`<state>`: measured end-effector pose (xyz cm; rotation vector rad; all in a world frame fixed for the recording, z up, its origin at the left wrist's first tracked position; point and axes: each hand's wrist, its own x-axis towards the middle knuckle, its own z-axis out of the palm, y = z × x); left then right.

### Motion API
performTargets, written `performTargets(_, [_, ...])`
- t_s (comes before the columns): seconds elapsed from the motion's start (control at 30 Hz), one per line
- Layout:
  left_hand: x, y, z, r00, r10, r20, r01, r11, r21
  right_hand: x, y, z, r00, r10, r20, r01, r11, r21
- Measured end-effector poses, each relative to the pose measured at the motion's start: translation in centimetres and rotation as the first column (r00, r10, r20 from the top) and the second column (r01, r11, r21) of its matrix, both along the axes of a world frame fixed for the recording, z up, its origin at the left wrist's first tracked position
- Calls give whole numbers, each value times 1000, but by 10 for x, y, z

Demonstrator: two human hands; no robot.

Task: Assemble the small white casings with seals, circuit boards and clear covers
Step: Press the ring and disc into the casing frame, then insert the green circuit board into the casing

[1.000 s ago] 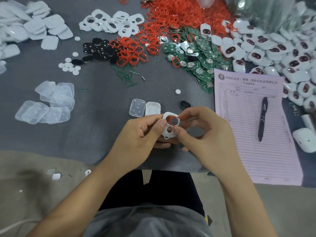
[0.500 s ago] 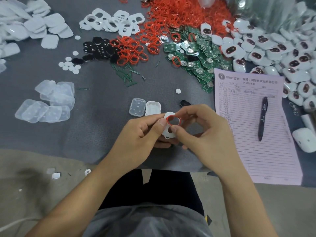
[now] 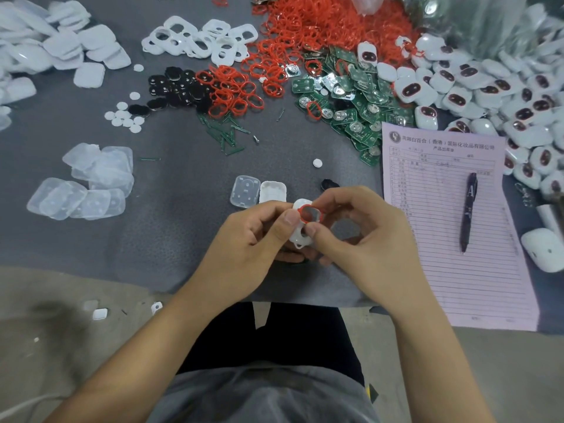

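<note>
A small white casing [image 3: 298, 238] with two openings sits upright between both hands above the table's front edge. My left hand [image 3: 244, 242] grips it, thumb on its left rim. A red seal ring [image 3: 309, 214] lies around the casing's upper opening, and my right hand [image 3: 363, 236] pinches that ring with thumb and forefinger. Just behind the hands lie a clear cover [image 3: 244, 190], a white casing half [image 3: 272, 192] and a black part [image 3: 329, 184]. Farther back are piles of red seals [image 3: 320, 22] and green circuit boards [image 3: 357, 102].
Clear covers [image 3: 88, 184] are heaped at the left, white frames [image 3: 198, 41] and white lids [image 3: 61, 41] at the back left. Finished white casings [image 3: 503, 93] fill the right. A pink form [image 3: 448, 209] with a pen [image 3: 468, 209] lies beside my right hand. Small parts lie on the floor [image 3: 100, 312].
The red seal has gone from loosely held over the casing to lying around its upper opening. My right fingers have shifted slightly along the ring; my left hand stays put.
</note>
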<state>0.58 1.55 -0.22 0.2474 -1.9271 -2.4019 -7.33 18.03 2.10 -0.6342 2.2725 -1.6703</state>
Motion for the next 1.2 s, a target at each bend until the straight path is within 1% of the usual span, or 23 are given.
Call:
performTargets(0.13, [1, -1, -1, 1000, -2, 8, 2, 1000, 7, 0, 1, 0, 1000, 0, 19, 1, 999, -32])
performTargets(0.37, [0, -1, -2, 1000, 1, 11, -1, 1000, 20, -1, 0, -1, 1000, 13, 21, -13, 1000, -14])
performTargets(0.6, [0, 0, -3, 1000, 23, -1, -23, 998, 57, 0, -2, 6, 999, 31, -12, -31, 999, 23])
performTargets(0.83, [1, -3, -1, 1000, 1, -10, 0, 999, 49, -1, 0, 9, 996, 70, -48, -68, 996, 62])
performTargets(1.0, [1, -5, -2, 1000, 2, -2, -2, 999, 53, -4, 0, 9, 996, 81, -42, -79, 996, 42])
performTargets(1.2, [3, -8, -3, 999, -31, -15, 31, 1000, -1, -3, -2, 7, 998, 66, -23, -65, 997, 49])
